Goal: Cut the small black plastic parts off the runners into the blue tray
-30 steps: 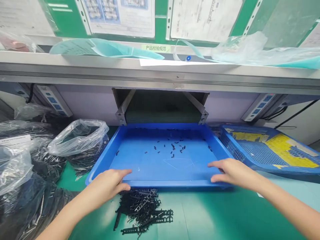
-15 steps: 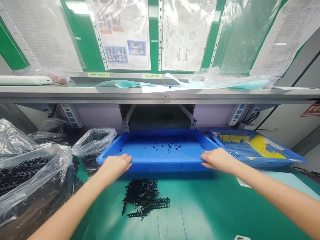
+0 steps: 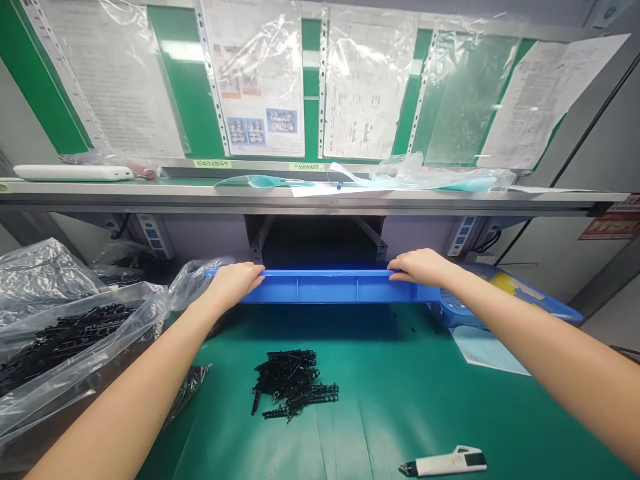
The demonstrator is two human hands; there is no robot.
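One blue tray (image 3: pixel 330 288), tipped nearly edge-on at the far edge of the table (image 3: pixel 400 407), its inside hidden from view; left grip (image 3: pixel 233 283) and right grip (image 3: pixel 417 267) both narrow, hooked over the top rim. Main risk: a slip at either rim or a steeper tilt, with anything loose inside liable to spill toward the heap of black parts (image 3: pixel 293 383) nearer the body, too tangled to count. Farther out, at least two clear bags (image 3: pixel 65 340), one cutter (image 3: pixel 443 463), one mesh tray (image 3: pixel 453 313), mostly hidden, and two power strips (image 3: pixel 155 235) under the shelf (image 3: pixel 300 200).
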